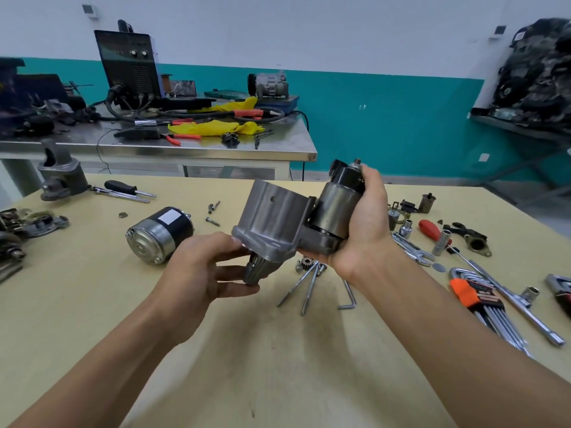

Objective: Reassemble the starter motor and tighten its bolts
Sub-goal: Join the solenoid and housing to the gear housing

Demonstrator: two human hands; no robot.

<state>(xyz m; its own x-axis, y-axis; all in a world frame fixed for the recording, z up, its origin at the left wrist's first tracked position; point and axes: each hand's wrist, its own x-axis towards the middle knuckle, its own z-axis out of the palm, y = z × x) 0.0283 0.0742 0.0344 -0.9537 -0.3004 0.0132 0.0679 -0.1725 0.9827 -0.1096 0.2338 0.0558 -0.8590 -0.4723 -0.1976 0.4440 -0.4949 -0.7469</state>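
Right grip (367, 223) clasps the solenoid (336, 205) beside the drive housing (272, 217); left grip (197, 273) pinches the pinion (253, 270) beneath, best seated squarely.

Pinion end (252, 274) lay partly hidden behind the left hand (197, 270); parts (9, 239) at the desk's (92, 291) left edge were cropped, perhaps brackets.

Open pale wooden tabletop (262, 350) in the foreground; black-and-silver cylindrical motor (160, 234) blocks the left, thin steel rods (310, 288), seemingly bolts, the centre, orange-clipped hex-key set (475, 299) the right.
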